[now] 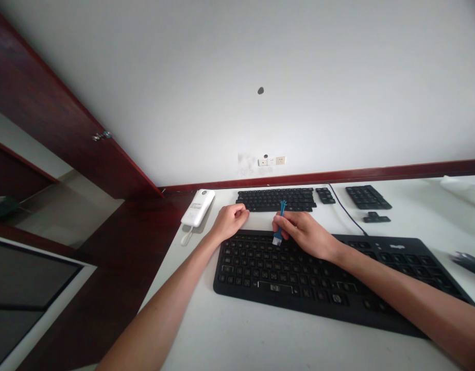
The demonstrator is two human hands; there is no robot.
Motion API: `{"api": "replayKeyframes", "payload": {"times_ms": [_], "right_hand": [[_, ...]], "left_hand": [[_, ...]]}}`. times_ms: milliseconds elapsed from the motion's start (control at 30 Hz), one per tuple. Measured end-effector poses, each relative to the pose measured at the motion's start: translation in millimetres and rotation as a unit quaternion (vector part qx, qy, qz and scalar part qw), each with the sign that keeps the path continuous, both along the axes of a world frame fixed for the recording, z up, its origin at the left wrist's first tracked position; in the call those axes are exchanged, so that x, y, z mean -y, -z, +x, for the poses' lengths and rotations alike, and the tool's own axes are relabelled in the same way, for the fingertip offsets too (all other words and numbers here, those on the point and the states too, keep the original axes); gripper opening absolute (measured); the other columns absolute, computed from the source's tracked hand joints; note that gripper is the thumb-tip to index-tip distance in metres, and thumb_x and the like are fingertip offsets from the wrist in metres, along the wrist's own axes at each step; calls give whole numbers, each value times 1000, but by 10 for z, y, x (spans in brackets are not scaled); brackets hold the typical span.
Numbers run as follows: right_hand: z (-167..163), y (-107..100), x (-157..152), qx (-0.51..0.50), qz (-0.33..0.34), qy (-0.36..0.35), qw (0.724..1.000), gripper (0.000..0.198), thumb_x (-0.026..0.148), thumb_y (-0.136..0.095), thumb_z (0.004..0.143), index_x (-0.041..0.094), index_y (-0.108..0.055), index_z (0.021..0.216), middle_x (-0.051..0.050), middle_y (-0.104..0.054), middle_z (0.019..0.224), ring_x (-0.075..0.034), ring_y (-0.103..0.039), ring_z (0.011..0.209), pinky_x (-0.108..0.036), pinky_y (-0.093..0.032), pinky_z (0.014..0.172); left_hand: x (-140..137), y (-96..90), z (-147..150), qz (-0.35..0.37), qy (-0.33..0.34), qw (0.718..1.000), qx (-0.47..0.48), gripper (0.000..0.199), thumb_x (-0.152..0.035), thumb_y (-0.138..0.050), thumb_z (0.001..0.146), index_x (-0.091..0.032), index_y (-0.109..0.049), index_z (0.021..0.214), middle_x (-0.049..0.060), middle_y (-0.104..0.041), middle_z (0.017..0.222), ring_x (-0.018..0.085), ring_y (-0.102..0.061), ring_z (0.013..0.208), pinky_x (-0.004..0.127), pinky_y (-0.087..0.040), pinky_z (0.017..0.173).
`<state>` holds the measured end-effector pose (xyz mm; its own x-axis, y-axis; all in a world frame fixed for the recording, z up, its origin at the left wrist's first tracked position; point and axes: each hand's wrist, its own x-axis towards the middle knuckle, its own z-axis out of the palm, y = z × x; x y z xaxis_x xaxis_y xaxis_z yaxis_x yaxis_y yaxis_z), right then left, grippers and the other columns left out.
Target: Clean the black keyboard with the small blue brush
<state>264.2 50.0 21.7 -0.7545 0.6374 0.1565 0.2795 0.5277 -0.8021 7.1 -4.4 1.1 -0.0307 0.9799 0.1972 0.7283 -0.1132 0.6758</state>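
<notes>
A blue brush (278,232) with white bristles is pinched in my right hand (301,229), its bristles pointing down at the upper rows of a black keyboard (315,304). The keyboard's keycaps are off in the rows that show, so the bare key sockets are exposed. My right forearm covers part of its right side. Curled into a loose fist, my left hand (232,221) rests by the keyboard's upper left corner; nothing shows in it. Behind both hands lie black keycaps (260,198), laid out in rows on the white table (222,324).
More keycap groups (367,197) sit at the back right, with a small arrow-key cluster (376,217). A white power bank (199,207) with a short cord lies left. The keyboard cable (348,215) runs toward the wall. A dark object (469,263) is at the right edge.
</notes>
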Motion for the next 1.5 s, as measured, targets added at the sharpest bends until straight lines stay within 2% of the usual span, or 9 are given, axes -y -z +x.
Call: {"api": "replayKeyframes", "payload": {"times_ms": [1500], "right_hand": [[9,-12,14,0,5,0,1000,50,51,-38,109,20,-69,85,0,-63,65,-15,-55,57,-28,-39,60]], "left_hand": [[0,12,-8,2,4,1000,9,36,-40,-52,97,-19,-44,69,-3,-42,64,12,-37,62,26,-28,62]]}}
